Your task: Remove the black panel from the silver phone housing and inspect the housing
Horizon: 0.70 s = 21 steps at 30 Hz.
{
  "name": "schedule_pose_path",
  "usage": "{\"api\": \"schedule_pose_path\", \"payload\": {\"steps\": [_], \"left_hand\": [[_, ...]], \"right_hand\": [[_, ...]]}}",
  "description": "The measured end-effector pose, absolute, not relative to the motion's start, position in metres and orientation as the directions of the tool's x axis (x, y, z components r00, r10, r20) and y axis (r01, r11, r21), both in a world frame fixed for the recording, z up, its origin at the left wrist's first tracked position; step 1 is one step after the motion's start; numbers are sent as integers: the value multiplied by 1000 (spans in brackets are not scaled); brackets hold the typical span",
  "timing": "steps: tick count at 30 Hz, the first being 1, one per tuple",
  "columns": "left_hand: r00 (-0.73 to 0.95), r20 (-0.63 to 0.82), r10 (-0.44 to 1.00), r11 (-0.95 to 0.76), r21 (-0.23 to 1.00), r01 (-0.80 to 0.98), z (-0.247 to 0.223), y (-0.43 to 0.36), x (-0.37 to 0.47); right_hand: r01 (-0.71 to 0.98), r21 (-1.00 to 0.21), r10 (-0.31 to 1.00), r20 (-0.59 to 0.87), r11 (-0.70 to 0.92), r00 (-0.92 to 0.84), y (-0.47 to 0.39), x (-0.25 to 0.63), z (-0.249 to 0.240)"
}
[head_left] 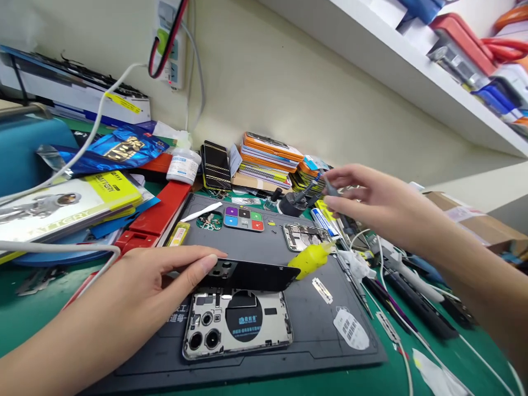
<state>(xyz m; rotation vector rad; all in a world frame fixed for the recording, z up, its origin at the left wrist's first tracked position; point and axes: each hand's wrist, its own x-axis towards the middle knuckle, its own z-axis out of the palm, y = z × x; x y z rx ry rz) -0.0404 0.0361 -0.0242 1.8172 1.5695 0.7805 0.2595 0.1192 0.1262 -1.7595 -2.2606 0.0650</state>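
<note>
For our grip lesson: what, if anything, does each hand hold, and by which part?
Left hand: the dark panel, by its camera-hole end. Right hand: fingertips at a grey tool; whether gripped, I cannot tell.

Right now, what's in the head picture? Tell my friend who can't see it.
The left hand holds a thin black panel tilted up by an open phone on a grey mat. Farther back, the right hand is at a grey tool.
</note>
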Motion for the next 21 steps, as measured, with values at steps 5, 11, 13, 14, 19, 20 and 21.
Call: {"api": "schedule_pose_path", "payload": {"steps": [5,11,13,14,19,20,21], "left_hand": [[115,50,992,-113,758,642,-27,35,-40],[49,58,997,-76,691,719,-26,34,-37],[66,85,994,-107,711,695,-23,34,-37],[87,95,992,-129,725,677,-22,34,-38],[151,59,987,-141,771,621,-16,34,-40],[152,54,987,-137,777,615,-16,35,-40],[151,52,987,-134,780,611,-16,35,-40]], "right_hand": [[978,-203,998,-46,-53,44,61,325,93],[975,-33,944,-256,-222,206,34,352,43],[976,-7,946,-246,-219,210,35,353,39],[976,3,946,-246,-217,212,36,355,38],[982,3,964,-190,-188,185,44,372,32],[983,-2,966,-184,-183,179,44,375,31],[983,-5,966,-187,-182,178,44,377,30]]}}
